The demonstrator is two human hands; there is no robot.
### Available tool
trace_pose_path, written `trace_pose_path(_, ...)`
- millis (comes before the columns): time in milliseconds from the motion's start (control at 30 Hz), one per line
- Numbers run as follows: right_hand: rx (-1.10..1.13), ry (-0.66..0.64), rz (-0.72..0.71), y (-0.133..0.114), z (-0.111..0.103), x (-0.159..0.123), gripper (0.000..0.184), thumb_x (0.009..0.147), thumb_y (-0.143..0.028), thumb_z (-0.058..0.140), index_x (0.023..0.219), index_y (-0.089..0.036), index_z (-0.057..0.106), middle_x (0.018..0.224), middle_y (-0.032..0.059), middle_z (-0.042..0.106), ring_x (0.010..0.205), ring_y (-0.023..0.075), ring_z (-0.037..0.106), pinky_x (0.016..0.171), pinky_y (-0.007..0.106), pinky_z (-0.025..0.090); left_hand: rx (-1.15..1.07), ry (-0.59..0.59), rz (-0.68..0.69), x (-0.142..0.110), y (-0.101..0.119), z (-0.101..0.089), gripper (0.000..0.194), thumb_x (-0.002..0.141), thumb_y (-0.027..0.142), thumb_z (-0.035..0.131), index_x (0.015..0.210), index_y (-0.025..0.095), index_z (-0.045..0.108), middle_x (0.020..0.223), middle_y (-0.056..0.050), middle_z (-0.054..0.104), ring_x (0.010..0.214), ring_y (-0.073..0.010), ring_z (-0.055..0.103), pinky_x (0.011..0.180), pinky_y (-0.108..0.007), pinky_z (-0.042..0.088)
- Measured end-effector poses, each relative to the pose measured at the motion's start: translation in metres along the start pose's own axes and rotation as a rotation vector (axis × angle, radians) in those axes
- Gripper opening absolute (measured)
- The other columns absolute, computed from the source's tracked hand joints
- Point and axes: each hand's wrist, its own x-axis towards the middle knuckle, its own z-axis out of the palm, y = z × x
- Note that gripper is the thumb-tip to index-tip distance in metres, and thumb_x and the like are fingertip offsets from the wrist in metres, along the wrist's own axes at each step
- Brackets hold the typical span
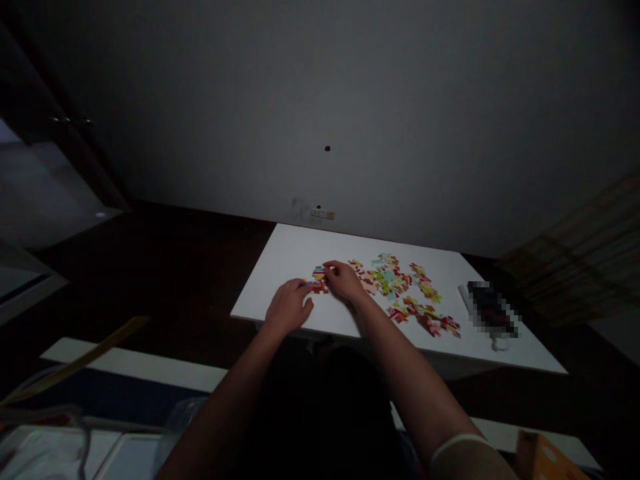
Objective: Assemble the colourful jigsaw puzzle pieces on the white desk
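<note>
A small joined cluster of jigsaw puzzle pieces [317,287] lies on the white table, between my two hands. My left hand [291,305] is at the cluster's left side, its fingers stretched out with the fingertips on the edge and the thumb apart. From the right, my right hand [343,280] reaches over the cluster's upper edge with thumb and index finger pinched at a puzzle piece. That piece is mostly hidden by the fingers. Many loose jigsaw pieces [387,280] are spread to the right of my right hand, some overlapping.
The white table [295,243] stands against a grey wall. More loose pieces [425,317] lie near its front edge. A blurred-out dark object [493,310] rests at the table's right end. An orange box [545,457] is low at the right.
</note>
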Motion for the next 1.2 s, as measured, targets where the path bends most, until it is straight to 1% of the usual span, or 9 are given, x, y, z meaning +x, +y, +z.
trace_pose_path(67, -0.08, -0.011, -0.021, 0.002, 0.001, 0.001, 0.031, 0.109, -0.034, 0.062, 0.128, -0.019, 0.081, 0.109, 0.0111, 0.086, 0.092, 0.0218, 0.079, 0.087, 0.033, 0.058, 0.0, -0.001, -0.003, 0.0, 0.0, 0.0, 0.039, 0.1, 0.022, 0.067, 0.138, 0.023, 0.077, 0.139, -0.013, 0.072, 0.129, -0.0307, 0.067, 0.117, -0.047, 0.053)
trace_pose_path(200, -0.165, -0.024, -0.044, 0.003, -0.001, 0.003, 0.03, 0.109, -0.034, 0.063, 0.127, -0.022, 0.083, 0.116, 0.0096, 0.087, 0.102, 0.0232, 0.078, 0.095, 0.034, 0.057, -0.014, 0.0, -0.006, 0.0, 0.0, 0.0, 0.038, 0.101, 0.022, 0.067, 0.137, 0.024, 0.077, 0.14, -0.012, 0.071, 0.131, -0.0304, 0.066, 0.117, -0.048, 0.053)
trace_pose_path(333, -0.299, -0.056, -0.109, 0.0, -0.003, 0.008, 0.03, 0.108, -0.033, 0.063, 0.125, -0.023, 0.086, 0.12, 0.0107, 0.086, 0.111, 0.0269, 0.076, 0.102, 0.036, 0.054, -0.025, -0.002, -0.007, 0.0, 0.001, 0.0, 0.037, 0.1, 0.022, 0.067, 0.136, 0.023, 0.078, 0.139, -0.013, 0.072, 0.13, -0.031, 0.066, 0.116, -0.049, 0.053)
trace_pose_path(400, -0.32, -0.067, -0.12, -0.001, -0.004, 0.01, 0.029, 0.107, -0.033, 0.064, 0.123, -0.023, 0.087, 0.119, 0.011, 0.086, 0.113, 0.0283, 0.075, 0.105, 0.038, 0.052, -0.027, 0.001, -0.005, 0.0, 0.001, 0.001, 0.038, 0.1, 0.023, 0.066, 0.136, 0.022, 0.077, 0.139, -0.013, 0.072, 0.129, -0.0314, 0.066, 0.115, -0.05, 0.054)
trace_pose_path(600, -0.418, -0.131, -0.181, -0.003, -0.006, 0.016, 0.031, 0.108, -0.036, 0.063, 0.124, -0.027, 0.088, 0.117, 0.0097, 0.087, 0.109, 0.0279, 0.075, 0.102, 0.038, 0.05, -0.026, 0.006, 0.01, 0.001, -0.002, 0.002, 0.038, 0.1, 0.023, 0.066, 0.136, 0.021, 0.077, 0.138, -0.014, 0.072, 0.128, -0.0324, 0.066, 0.114, -0.053, 0.054)
trace_pose_path(767, -0.507, -0.224, -0.172, -0.005, -0.009, 0.022, 0.031, 0.11, -0.036, 0.062, 0.122, -0.027, 0.089, 0.114, 0.0092, 0.087, 0.103, 0.0256, 0.074, 0.1, 0.036, 0.049, -0.027, -0.004, -0.005, 0.001, -0.001, 0.002, 0.038, 0.1, 0.023, 0.066, 0.137, 0.022, 0.077, 0.138, -0.014, 0.072, 0.129, -0.0325, 0.066, 0.114, -0.053, 0.054)
trace_pose_path(933, -0.548, -0.235, -0.154, -0.006, -0.01, 0.028, 0.027, 0.108, -0.035, 0.066, 0.121, -0.027, 0.089, 0.117, 0.0109, 0.085, 0.109, 0.0267, 0.071, 0.105, 0.037, 0.047, -0.026, -0.002, -0.015, 0.001, 0.001, 0.001, 0.039, 0.1, 0.023, 0.066, 0.137, 0.023, 0.078, 0.137, -0.013, 0.072, 0.128, -0.032, 0.067, 0.114, -0.051, 0.054)
trace_pose_path(1100, -0.567, -0.234, -0.15, -0.014, -0.009, 0.031, 0.027, 0.104, -0.031, 0.073, 0.126, -0.025, 0.087, 0.12, 0.0137, 0.083, 0.118, 0.0308, 0.067, 0.103, 0.038, 0.048, -0.012, -0.013, -0.021, 0.001, 0.002, -0.001, 0.038, 0.1, 0.024, 0.067, 0.137, 0.023, 0.078, 0.137, -0.012, 0.073, 0.127, -0.0306, 0.067, 0.115, -0.048, 0.053)
trace_pose_path(1200, -0.583, -0.225, -0.16, -0.02, -0.011, 0.029, 0.026, 0.102, -0.03, 0.076, 0.125, -0.024, 0.086, 0.119, 0.0152, 0.081, 0.118, 0.0321, 0.066, 0.102, 0.04, 0.049, -0.005, -0.016, -0.028, 0.001, 0.002, -0.003, 0.039, 0.1, 0.024, 0.067, 0.137, 0.023, 0.077, 0.138, -0.012, 0.073, 0.128, -0.0305, 0.067, 0.115, -0.048, 0.053)
